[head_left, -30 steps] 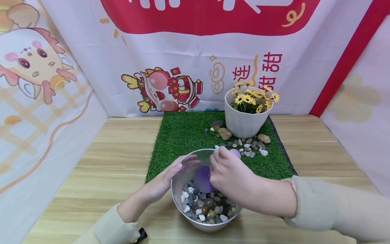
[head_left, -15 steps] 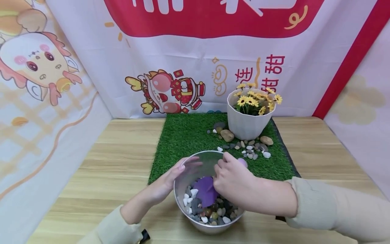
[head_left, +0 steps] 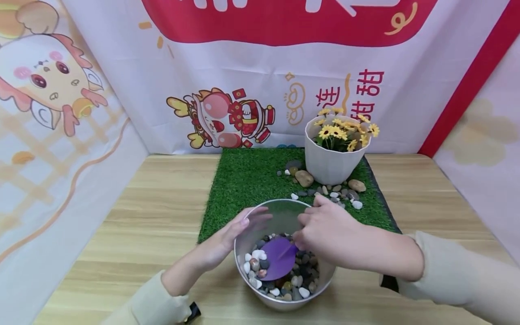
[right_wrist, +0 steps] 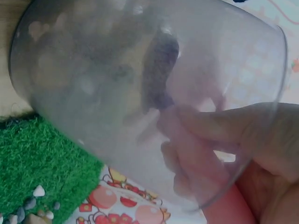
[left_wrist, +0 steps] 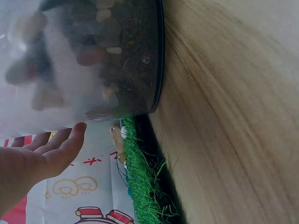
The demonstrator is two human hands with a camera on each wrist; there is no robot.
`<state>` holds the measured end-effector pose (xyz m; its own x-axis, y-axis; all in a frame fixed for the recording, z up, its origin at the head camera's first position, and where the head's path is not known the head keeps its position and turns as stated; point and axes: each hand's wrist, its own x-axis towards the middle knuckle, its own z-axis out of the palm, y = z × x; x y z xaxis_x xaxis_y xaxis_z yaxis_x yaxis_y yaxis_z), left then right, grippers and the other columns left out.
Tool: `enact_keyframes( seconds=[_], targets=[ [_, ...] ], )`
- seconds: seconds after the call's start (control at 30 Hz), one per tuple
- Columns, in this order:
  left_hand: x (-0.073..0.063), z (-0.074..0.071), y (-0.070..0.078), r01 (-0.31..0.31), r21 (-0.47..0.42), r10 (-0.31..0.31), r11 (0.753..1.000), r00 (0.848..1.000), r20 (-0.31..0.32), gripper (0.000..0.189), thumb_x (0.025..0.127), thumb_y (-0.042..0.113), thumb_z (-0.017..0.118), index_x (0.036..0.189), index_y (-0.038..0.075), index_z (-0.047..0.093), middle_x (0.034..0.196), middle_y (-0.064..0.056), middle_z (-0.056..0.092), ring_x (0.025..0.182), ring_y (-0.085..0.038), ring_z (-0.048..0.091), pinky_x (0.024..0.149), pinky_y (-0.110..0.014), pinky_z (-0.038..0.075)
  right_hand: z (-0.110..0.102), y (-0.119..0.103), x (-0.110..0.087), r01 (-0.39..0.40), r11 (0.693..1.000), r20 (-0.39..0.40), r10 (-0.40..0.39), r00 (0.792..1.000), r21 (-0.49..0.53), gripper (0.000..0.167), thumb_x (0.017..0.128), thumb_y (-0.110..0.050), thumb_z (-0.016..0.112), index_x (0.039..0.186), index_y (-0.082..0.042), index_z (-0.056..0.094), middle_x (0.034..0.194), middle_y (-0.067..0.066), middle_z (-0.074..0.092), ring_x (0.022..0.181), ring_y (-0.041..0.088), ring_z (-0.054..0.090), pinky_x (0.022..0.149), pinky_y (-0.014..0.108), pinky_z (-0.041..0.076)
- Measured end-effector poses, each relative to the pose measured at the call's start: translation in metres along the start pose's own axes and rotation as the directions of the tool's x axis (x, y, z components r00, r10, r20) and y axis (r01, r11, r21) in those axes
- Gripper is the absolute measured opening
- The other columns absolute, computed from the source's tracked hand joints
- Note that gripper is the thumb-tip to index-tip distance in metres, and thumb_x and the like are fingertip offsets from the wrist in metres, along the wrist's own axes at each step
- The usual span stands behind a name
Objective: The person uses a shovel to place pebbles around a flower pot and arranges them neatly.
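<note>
A clear, tapered plastic container (head_left: 280, 306) stands on the table at the front edge of the grass mat, with mixed pebbles (head_left: 298, 280) inside. My right hand (head_left: 331, 232) reaches over its right rim and grips the handle of a small purple shovel (head_left: 280, 262). The blade lies among the pebbles, tilted, with white and brown ones against its left side. Through the cloudy wall in the right wrist view, the blade (right_wrist: 161, 70) looks dark. My left hand (head_left: 219, 246) lies along the container's left side, fingers extended; the left wrist view shows these fingers (left_wrist: 65, 149) beside the wall.
Behind the container, a white pot (head_left: 335, 160) of yellow flowers stands on the artificial grass mat (head_left: 252, 180). Loose stones (head_left: 304, 178) lie round the pot's base. Printed cloth (head_left: 252, 58) hangs behind the wooden table (head_left: 162, 198) and along both sides.
The purple shovel has gone lower into the pebbles and toward the front, shifting some leftward. My right hand has followed it down and slightly right. The left hand keeps its place on the container.
</note>
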<state>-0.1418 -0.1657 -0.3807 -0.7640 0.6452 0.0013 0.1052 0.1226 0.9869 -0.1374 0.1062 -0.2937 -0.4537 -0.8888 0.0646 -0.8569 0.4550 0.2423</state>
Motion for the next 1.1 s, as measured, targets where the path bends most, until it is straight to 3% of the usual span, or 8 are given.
enact_keyframes(
  seconds=[0.17, 0.47, 0.77, 1.1],
  targets=[
    [0.000, 0.001, 0.002, 0.011, 0.025, -0.011, 1.000, 1.000, -0.002, 0.056, 0.111, 0.041, 0.019, 0.162, 0.016, 0.023, 0.162, -0.009, 0.038, 0.147, -0.030, 0.037, 0.121, -0.057, 0.020, -0.002, 0.009, -0.010, -0.001, 0.993, -0.074, 0.010, 0.997, 0.120, 0.006, 0.088, -0.033, 0.080, 0.094, -0.031, 0.082, 0.077, -0.014, 0.064, 0.067, 0.005, 0.055, 0.065, 0.029, 0.028],
    [0.000, 0.002, 0.001, 0.012, -0.004, -0.012, 1.000, 1.000, 0.001, 0.057, 0.111, 0.040, 0.020, 0.162, 0.012, 0.022, 0.162, -0.012, 0.037, 0.147, -0.031, 0.037, 0.122, -0.055, 0.020, -0.006, 0.013, -0.024, 0.019, 0.985, -0.153, 0.008, 0.988, 0.171, 0.007, 0.091, -0.029, 0.079, 0.097, -0.031, 0.081, 0.085, -0.016, 0.066, 0.080, 0.008, 0.057, 0.067, 0.029, 0.034],
    [0.000, 0.002, 0.001, 0.000, -0.017, 0.001, 1.000, 1.000, 0.007, 0.058, 0.112, 0.041, 0.019, 0.162, 0.011, 0.022, 0.163, -0.014, 0.035, 0.147, -0.032, 0.036, 0.122, -0.054, 0.021, -0.005, 0.018, -0.033, 0.002, 0.963, -0.164, 0.044, 0.986, 0.269, 0.011, 0.092, -0.029, 0.077, 0.102, -0.029, 0.082, 0.088, -0.019, 0.066, 0.083, 0.006, 0.057, 0.072, 0.032, 0.041],
    [-0.001, 0.002, 0.003, 0.004, 0.054, -0.003, 0.999, 1.000, -0.018, 0.059, 0.111, 0.044, 0.016, 0.161, 0.015, 0.026, 0.161, -0.008, 0.039, 0.148, -0.026, 0.036, 0.122, -0.056, 0.018, -0.006, 0.024, -0.044, -0.041, 0.950, -0.178, 0.101, 0.979, 0.309, 0.019, 0.088, -0.024, 0.082, 0.107, -0.027, 0.082, 0.092, -0.020, 0.065, 0.088, 0.008, 0.059, 0.075, 0.037, 0.044]
  ],
)
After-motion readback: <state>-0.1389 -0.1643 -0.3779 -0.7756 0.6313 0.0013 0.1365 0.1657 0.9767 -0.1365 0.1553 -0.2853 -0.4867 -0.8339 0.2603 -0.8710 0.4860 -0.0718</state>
